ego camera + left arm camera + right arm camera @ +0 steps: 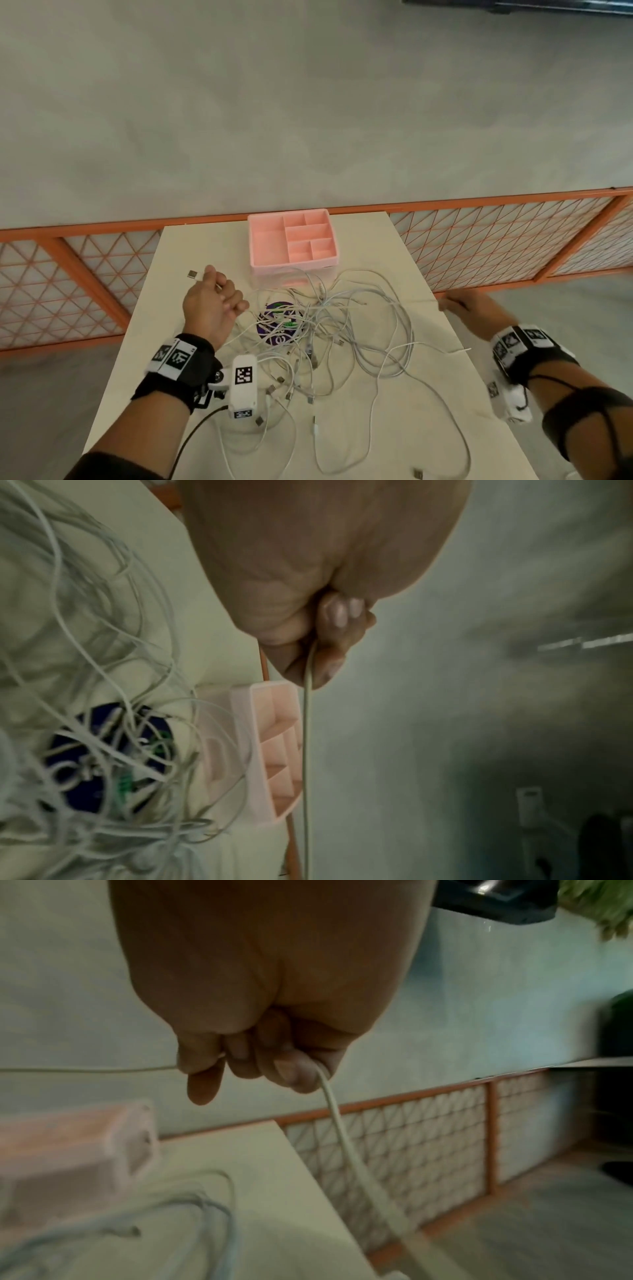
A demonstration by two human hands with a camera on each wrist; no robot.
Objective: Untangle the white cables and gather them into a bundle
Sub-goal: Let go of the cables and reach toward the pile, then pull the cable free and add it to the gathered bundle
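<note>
A tangle of several white cables with USB plugs lies spread over the middle of the cream table. My left hand hovers over the table's left part, fingers curled round one white cable, whose metal plug sticks out past the knuckles. My right hand is at the table's right edge. In the right wrist view its fingers grip a white cable that enters from the left and hangs down to the right.
A pink compartment organiser stands at the table's far edge, just behind the tangle. A purple round sticker lies under the cables. An orange lattice fence runs behind the table. Floor lies beyond both side edges.
</note>
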